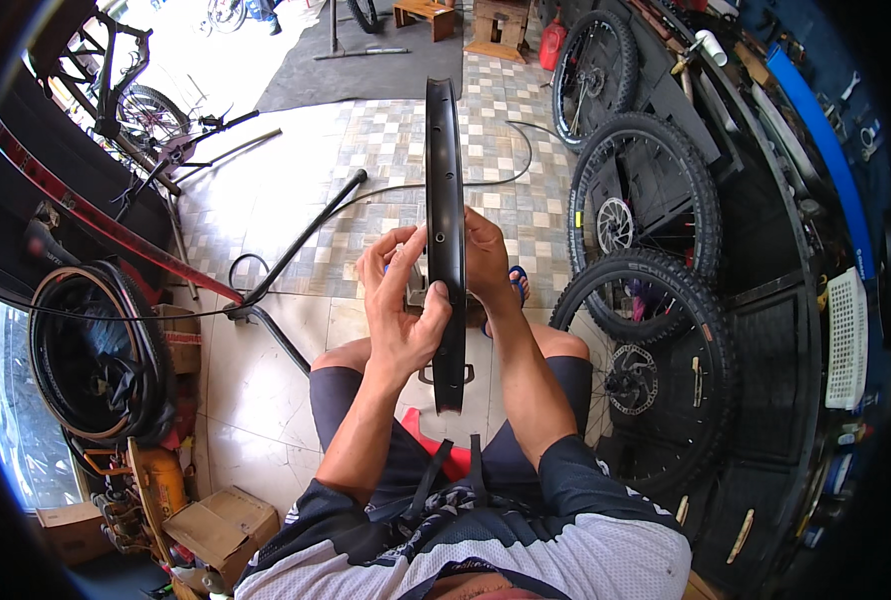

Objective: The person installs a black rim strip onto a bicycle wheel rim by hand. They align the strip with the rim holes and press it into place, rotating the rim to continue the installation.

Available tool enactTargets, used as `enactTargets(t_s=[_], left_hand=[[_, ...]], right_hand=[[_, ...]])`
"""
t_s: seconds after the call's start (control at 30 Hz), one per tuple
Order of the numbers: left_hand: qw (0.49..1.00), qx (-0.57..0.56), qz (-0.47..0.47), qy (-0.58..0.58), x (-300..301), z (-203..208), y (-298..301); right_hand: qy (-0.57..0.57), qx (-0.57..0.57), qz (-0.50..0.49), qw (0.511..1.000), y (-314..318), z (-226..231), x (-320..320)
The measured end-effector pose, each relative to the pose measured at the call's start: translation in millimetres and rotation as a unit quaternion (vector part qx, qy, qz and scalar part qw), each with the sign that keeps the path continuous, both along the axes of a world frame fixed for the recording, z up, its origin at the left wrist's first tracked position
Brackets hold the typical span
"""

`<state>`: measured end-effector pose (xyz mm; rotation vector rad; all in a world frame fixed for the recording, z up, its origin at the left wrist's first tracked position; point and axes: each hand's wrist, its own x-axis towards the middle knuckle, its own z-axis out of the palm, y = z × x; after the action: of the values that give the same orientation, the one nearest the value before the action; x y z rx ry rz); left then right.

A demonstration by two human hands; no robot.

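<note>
A black bicycle wheel rim [448, 200] without a tire stands upright in front of me, its hollow outer channel with a row of holes facing me. My left hand [396, 305] is closed at the rim's left side, thumb on the edge and bent fingers against the sidewall. On the other side, my right hand [486, 260] is curled in close to the rim; its fingertips are hidden behind it, so what they pinch cannot be made out. Part of a small grey metal piece [416, 290] shows beside my left hand, mostly covered.
Several wheels with knobby tires [646, 200] and disc rotors lean along the black cabinets at right. To the left lie a black stand leg [306, 240], stacked tires [91, 350] and a cardboard box [224, 525]. A cable [526, 160] crosses the tiled floor beyond the rim.
</note>
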<state>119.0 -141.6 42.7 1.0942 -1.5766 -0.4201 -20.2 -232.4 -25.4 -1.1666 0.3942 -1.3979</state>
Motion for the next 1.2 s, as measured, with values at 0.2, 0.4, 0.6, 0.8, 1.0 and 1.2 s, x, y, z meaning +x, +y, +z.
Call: enactTargets(t_s=[0.2,0.4,0.6,0.8,1.0,1.2], left_hand=[[1.0,-0.009,-0.011,0.012,-1,1,-2],[1.0,-0.005,-0.013,0.028,-3,-1,0],[1.0,0.014,0.001,0.0,0,-3,5],[1.0,0.012,-0.001,0.007,-1,-1,6],[0.998,-0.024,-0.036,0.041,1,-6,0],[0.985,0.041,-0.09,0.14,2,-11,-20]], right_hand=[[0.054,-0.035,-0.012,0.998,9,-4,-6],[-0.006,-0.002,0.019,1.0,12,-2,-5],[-0.024,0.052,-0.027,0.998,-1,-13,-2],[0.022,0.039,-0.003,0.999,0,-18,-6],[0.061,-0.025,-0.042,0.997,11,-6,-7],[0.076,-0.028,-0.148,0.986,14,1,-25]])
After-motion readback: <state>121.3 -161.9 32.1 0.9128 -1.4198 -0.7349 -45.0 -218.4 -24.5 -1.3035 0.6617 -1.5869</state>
